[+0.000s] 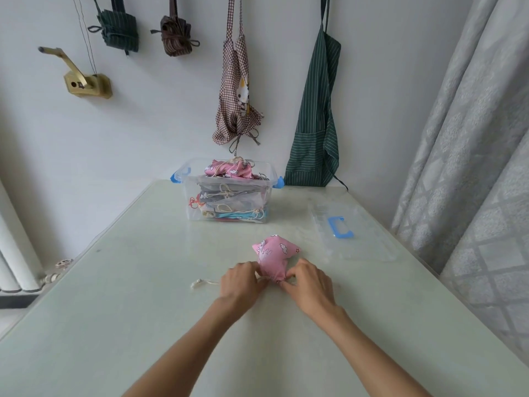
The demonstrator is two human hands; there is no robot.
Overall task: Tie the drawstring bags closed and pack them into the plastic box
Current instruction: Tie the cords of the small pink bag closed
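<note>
A pink drawstring bag [273, 255] with white cloud and rabbit prints lies on the table, its gathered mouth toward me. My left hand [242, 285] pinches the bag's mouth from the left, and my right hand [307, 285] pinches it from the right. A cream drawstring [201, 283] with a knotted end trails out to the left of my left hand. At the table's far edge stands the clear plastic box [187, 193] with blue latches, holding several tied bags, a pink one [229, 169] on top.
The box's clear lid [363, 245] with a blue handle lies flat on the table [128, 282] to the right. Aprons and folded cloths hang on the wall behind. A grey curtain [472, 167] falls along the right side.
</note>
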